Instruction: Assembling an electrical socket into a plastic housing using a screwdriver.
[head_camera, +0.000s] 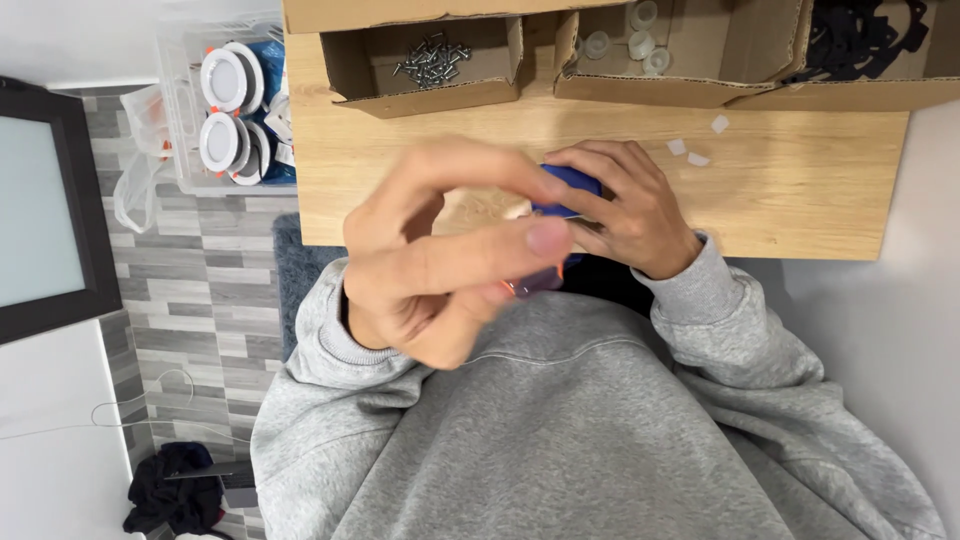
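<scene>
Just in front of the wooden table (800, 200), the right hand (625, 205) has its fingers closed around a blue tool (572, 186). The left hand (440, 250) is raised beside it, thumb and forefinger curled together touching the tool; whether they pinch anything cannot be told

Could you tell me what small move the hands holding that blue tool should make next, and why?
Probably lower both hands toward the wooden table. The left hand is raised close to the camera and blocks the view of the blue tool that the right hand has its grip on. The box of screws lies further back, so lowering would likely clear the view and the reach.
</scene>
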